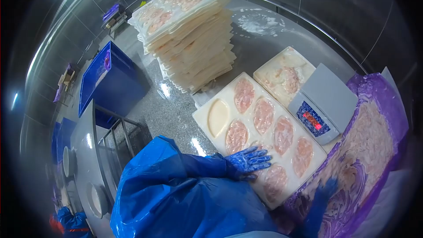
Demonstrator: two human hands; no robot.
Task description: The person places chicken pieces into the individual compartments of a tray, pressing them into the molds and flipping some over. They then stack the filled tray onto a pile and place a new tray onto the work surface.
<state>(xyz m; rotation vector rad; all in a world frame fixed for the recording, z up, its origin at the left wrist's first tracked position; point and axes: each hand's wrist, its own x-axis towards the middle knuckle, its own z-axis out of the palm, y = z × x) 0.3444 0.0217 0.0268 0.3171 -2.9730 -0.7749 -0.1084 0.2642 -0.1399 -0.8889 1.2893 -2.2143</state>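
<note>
My left hand (pixel 250 161), in a blue glove with whitish residue, lies flat with its fingers stretched over a white molded tray (pixel 204 115). It covers most of one oval hollow. Pale pink raw meat (pixel 263 114), resembling minced chicken, fills the other ovals except the bare upper-left hollow (pixel 218 118). To the right, my gloved right hand (pixel 327 188) is down at the loose meat (pixel 370 136) in a container lined with a purple plastic bag (pixel 394 105). Its fingers look spread; the tips are blurred against the meat, and nothing shows gripped.
A grey scale (pixel 328 101) with a red-lit display stands beyond the tray, beside a smaller white tray (pixel 304 63) of meat scraps. A tall stack of white trays (pixel 194 46) rises behind. Blue bins (pixel 110 83) and a metal table (pixel 86 150) are at left. Another person's blue sleeve (pixel 72 220) shows lower left.
</note>
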